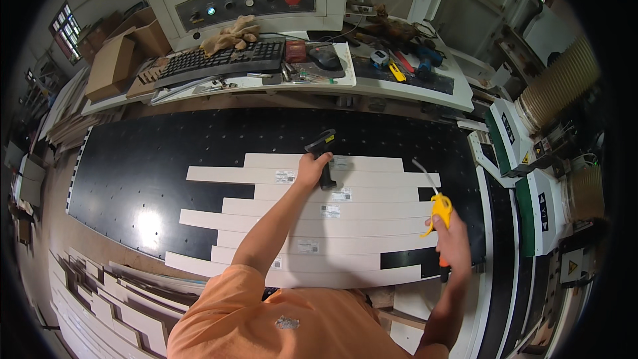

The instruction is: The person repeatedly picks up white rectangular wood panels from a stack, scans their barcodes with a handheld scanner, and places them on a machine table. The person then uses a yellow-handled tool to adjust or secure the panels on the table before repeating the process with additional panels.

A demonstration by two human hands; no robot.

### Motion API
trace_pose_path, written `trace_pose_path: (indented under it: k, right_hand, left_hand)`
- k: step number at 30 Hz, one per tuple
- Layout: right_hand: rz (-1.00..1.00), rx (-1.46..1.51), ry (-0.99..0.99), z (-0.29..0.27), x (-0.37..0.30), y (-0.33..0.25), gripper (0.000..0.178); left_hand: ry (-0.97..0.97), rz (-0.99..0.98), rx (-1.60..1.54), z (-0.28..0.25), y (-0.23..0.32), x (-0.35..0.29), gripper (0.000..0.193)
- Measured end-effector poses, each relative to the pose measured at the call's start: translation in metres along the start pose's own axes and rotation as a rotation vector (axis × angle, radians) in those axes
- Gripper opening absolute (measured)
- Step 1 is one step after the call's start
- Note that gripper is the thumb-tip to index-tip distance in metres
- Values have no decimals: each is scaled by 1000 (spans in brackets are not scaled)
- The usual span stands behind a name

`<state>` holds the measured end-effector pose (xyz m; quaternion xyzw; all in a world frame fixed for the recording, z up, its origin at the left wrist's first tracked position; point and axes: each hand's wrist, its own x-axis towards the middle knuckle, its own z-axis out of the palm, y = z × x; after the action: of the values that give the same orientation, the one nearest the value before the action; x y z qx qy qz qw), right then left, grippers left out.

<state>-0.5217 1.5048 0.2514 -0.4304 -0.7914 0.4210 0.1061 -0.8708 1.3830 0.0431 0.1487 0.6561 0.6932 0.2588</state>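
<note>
Boards block; table passable leftward (seemingly).

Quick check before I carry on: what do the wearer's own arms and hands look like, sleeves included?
The left hand and right hand wear no gloves, and no watch shows. The left forearm is bare below a short orange sleeve, part of an orange shirt with a pale grey mark. The right sleeve isn't clearly visible.
</note>
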Motion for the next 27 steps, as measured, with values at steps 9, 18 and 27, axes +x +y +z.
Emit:
trace_pose_path:
  k: [9,18,27]
  right_hand:
    - [-390,-62,-153,-3,119,-198,34]
    - [-447,-149,-352,47,236,-283,35]
    - [-475,-231,-388,59,270,-303,38]
  left_hand:
    - [1,-45,-42,0,-2,2,47]
    - [36,-20,24,-2,-11,7,50]
    - [58,-9,88,-1,0,0,49]
